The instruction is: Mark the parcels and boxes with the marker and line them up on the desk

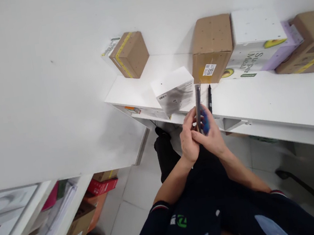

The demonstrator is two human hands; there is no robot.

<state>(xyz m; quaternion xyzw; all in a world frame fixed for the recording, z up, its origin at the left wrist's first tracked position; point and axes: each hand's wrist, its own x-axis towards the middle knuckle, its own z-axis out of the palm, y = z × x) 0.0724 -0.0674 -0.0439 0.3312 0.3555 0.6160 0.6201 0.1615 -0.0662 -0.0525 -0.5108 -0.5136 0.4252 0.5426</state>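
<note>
Both of my hands meet over the front edge of the white desk [262, 97], closed around a slim, phone-like grey object [198, 102] that stands edge-on to me. My left hand [189, 138] wraps its left side, fingers bent. On the other side, my right hand [212, 135] grips it with the thumb reaching across toward the left hand. A blurred blue part [205, 121] shows by the right fingers; whether it belongs to the grey object I cannot tell. Just beyond the hands lie a black marker [209, 99] and a bent white sheet with printed labels [175, 93].
Along the wall stand a small taped carton [133, 54], a larger labelled carton [213, 41], a white Super Meal box [255, 29] and another carton [310, 43]. Shelves with boxes [73, 226] are at lower left. A chair base [307, 189] is at lower right.
</note>
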